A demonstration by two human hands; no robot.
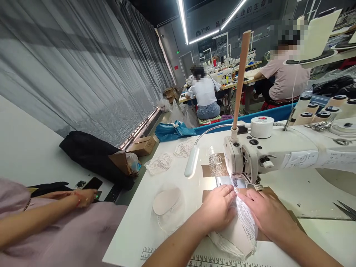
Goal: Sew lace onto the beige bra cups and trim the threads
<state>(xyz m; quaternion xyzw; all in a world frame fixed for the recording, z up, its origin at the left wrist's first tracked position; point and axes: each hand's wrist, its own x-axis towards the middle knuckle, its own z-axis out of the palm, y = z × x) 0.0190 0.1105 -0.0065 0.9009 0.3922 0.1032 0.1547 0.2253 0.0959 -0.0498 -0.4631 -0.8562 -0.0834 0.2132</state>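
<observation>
A white sewing machine (pixel 250 152) stands on the white table, its lamp lighting the needle area. Under the needle lies the top end of a beige cup piece with white lace (pixel 240 233), which hangs toward the table's front. My left hand (pixel 221 205) presses on the piece's left side, fingers together near the needle. On the lace's right edge rests my right hand (pixel 263 207), its fingers bent and close together by the presser foot. Another beige cup piece with sheer fabric (pixel 167 204) lies to the left. Two lace pieces (pixel 161 163) (pixel 184 149) are farther back.
Black scissors (pixel 346 209) lie at the right edge. Thread cones (pixel 306 111) stand behind the machine. A swing-arm lamp (pixel 191 163) hangs left of the needle. At the left, a person's hands (pixel 85 196) hold a phone. Two people sit at machines farther back.
</observation>
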